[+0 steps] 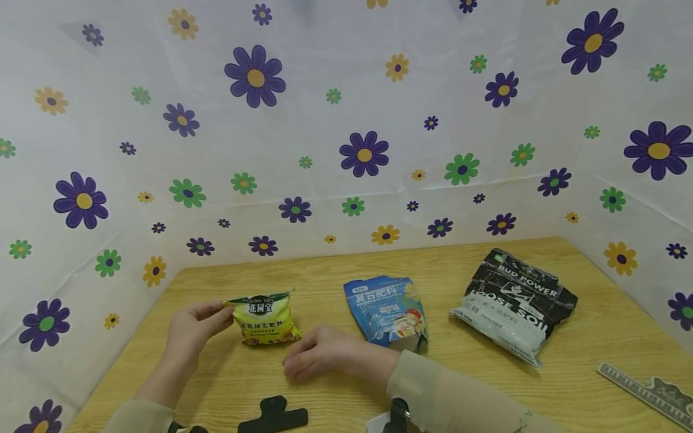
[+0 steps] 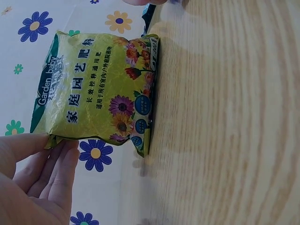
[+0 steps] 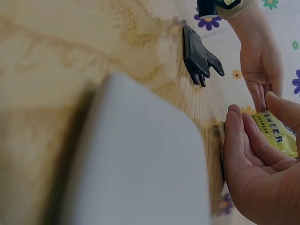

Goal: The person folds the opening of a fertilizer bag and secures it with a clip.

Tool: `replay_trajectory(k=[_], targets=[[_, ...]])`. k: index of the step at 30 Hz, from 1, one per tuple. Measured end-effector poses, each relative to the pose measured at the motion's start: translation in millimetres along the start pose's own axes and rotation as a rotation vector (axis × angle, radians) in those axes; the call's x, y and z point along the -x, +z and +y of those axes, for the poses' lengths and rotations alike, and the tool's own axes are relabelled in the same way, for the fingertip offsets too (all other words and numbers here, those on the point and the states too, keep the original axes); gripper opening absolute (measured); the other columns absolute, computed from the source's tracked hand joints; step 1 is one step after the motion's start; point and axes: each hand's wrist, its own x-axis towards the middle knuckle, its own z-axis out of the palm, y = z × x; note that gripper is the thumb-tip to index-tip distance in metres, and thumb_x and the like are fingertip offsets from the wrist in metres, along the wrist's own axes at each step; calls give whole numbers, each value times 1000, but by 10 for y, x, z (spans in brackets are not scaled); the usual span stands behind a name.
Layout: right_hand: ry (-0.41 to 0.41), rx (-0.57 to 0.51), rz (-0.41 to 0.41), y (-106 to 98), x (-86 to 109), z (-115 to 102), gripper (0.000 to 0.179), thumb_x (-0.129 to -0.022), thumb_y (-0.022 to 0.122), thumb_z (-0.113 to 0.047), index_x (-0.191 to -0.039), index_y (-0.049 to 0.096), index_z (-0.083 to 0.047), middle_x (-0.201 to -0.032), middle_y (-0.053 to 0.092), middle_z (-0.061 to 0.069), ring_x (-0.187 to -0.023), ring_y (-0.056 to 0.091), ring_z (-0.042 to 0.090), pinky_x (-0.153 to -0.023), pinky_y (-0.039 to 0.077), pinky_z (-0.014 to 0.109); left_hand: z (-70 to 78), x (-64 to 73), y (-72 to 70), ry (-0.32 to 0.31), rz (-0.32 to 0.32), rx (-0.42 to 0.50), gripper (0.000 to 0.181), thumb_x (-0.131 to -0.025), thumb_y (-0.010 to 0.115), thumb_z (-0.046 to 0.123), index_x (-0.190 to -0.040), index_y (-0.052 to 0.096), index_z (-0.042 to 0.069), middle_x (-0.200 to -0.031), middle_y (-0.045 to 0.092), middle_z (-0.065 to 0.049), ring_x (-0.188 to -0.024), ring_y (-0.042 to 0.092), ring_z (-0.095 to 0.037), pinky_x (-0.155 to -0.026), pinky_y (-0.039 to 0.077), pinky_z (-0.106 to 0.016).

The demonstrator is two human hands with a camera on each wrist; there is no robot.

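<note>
A small yellow-green bag of garden fertilizer (image 1: 265,319) stands upright at the left of the table. My left hand (image 1: 197,331) pinches its upper left corner between thumb and fingers, plainly seen in the left wrist view, where the bag (image 2: 93,89) faces the camera. My right hand (image 1: 319,355) hovers just right of and in front of the bag. In the right wrist view that right hand (image 3: 262,164) has its thumb apart from loosely bent fingers, with nothing visible between them; part of the bag is hidden behind it.
A blue fertilizer pouch (image 1: 384,313) stands behind my right forearm. Farther right lies a black-and-white loose soil bag (image 1: 514,307). A black clip (image 1: 273,415) lies near the front edge, and a grey ruler (image 1: 649,394) at the right. Flowered cloth (image 1: 308,120) walls the table (image 1: 325,397).
</note>
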Motion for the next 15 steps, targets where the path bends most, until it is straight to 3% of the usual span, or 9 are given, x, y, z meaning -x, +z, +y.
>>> replay_trajectory(k=[8,15], targets=[[13,8,-23,52,32,-13,24,-103,67,-4,-123,75,8,-120,77,26,-111,78,34,-93,67,36,6,4,1,12,0,10,28,-103,72,17,-124,69,-2,-91,70,21,-83,76,3,-81,60,-9],[15,52,-43,86,40,-29,27,-103,66,-4,-126,73,9,-124,76,24,-112,77,32,-94,66,34,13,-4,-3,5,-1,-10,39,-103,72,19,-132,64,-6,-91,70,21,-83,76,3,-79,59,-8]])
